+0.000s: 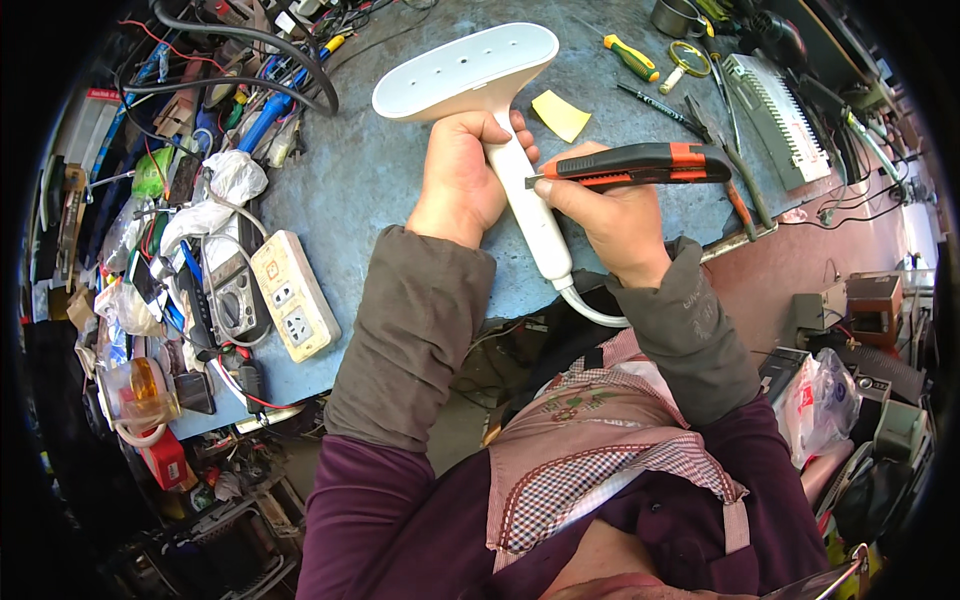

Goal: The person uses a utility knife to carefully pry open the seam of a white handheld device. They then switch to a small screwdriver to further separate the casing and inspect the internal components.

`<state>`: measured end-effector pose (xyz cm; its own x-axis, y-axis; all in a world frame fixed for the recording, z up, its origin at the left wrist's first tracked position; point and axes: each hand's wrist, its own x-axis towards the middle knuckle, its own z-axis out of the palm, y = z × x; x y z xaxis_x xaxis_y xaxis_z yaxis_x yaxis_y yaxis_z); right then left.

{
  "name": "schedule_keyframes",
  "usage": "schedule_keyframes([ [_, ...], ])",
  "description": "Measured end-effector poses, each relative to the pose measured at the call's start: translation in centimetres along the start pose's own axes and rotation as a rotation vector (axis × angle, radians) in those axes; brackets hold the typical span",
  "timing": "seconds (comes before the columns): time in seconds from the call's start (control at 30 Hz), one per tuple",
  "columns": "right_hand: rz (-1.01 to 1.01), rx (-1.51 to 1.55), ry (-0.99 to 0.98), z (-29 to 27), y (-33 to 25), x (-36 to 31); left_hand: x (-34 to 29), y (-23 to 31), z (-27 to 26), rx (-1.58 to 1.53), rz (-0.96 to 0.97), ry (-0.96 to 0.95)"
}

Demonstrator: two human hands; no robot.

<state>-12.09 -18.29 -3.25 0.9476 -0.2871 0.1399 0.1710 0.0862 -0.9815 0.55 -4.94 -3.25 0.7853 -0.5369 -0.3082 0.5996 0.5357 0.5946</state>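
Note:
A white handheld garment steamer is tilted over the blue bench, its wide flat head up and to the left. My left hand wraps round its neck just below the head. In my right hand is a black and red utility knife, pinched near its blade end. The knife's tip meets the side of the steamer's handle, about midway along. A pale hose leaves the handle's lower end and runs toward my lap.
On the worn blue bench lie a yellow paper note, a yellow-green screwdriver, pliers and a perforated metal power supply. At the left are a power strip, a multimeter and heaped cables and tools.

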Motion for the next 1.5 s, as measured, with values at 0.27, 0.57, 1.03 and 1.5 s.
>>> schedule_keyframes([
  [0.27,-0.030,-0.089,0.030,0.8,-0.1,-0.2,-0.2,-0.2,0.4,-0.001,0.018,0.008],
  [0.57,0.000,-0.039,0.053,0.9,-0.1,-0.2,-0.2,-0.2,0.5,0.006,0.028,0.049],
  [1.03,0.068,0.016,0.025,0.5,0.0,0.3,-0.2,-0.1,0.6,-0.006,0.015,0.055],
  [1.5,0.068,0.024,0.037,0.5,0.0,0.5,-0.1,-0.2,0.3,-0.017,0.006,0.044],
])
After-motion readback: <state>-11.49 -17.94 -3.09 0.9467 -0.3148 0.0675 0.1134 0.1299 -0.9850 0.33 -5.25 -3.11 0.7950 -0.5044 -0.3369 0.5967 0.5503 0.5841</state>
